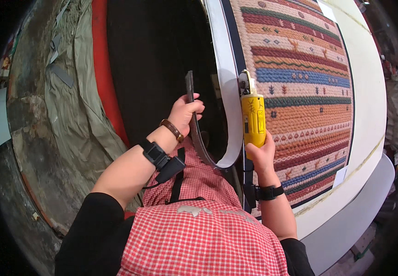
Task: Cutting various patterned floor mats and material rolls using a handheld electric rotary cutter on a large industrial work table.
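Note:
My right hand (pixel 260 154) grips a yellow hand-held power cutter (pixel 253 115), its metal head (pixel 245 83) up against the left edge of a striped woven rug (pixel 300 78). My left hand (pixel 184 112) is closed around a long strip (pixel 193 124) of dark backing and white border that curls away from the rug's edge. The strip bends down to a loop (pixel 224 158) between my two hands. Both wrists wear black straps.
The rug lies on a white backing sheet (pixel 369 92) over a pale table edge (pixel 355 216). A dark cloth (pixel 153 60), a red band (pixel 104 69) and a crumpled olive sheet (pixel 77 101) lie to the left. My red checked apron (pixel 199 230) fills the bottom.

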{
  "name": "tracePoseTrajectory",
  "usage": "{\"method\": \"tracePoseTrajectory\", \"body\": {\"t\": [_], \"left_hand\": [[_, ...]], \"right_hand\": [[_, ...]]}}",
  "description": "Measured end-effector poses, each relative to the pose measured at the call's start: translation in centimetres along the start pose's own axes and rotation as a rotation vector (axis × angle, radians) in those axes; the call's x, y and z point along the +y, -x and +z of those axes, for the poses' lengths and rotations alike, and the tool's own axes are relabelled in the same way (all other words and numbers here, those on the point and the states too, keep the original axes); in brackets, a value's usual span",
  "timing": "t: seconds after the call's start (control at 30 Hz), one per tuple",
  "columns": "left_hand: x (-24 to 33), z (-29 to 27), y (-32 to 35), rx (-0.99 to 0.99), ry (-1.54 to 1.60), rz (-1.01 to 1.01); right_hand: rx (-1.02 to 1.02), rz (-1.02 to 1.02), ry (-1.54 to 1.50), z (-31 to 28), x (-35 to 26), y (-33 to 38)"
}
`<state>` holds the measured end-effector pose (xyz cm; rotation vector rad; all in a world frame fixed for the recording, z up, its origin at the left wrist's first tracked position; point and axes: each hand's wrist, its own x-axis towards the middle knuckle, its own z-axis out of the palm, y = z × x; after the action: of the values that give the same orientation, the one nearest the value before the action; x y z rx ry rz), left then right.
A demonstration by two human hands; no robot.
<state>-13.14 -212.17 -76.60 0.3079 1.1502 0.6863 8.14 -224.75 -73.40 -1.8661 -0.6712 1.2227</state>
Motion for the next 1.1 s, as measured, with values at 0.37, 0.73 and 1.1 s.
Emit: {"method": "tracePoseTrajectory", "body": {"t": [0.37, 0.73, 1.1], "left_hand": [[5.6, 2.8, -8.8, -0.367, -0.101, -0.086], [8.8, 2.5, -12.4, -0.537, -0.291, -0.238], [12.3, 0.6, -13.1, -0.774, -0.322, -0.410]], "right_hand": [[0.023, -0.041, 0.045, 3.9, -5.9, -9.3], [0.068, -0.075, 0.076, 8.3, -12.0, -18.8], [0.027, -0.112, 0.058, 12.4, -18.2, -28.0]]}}
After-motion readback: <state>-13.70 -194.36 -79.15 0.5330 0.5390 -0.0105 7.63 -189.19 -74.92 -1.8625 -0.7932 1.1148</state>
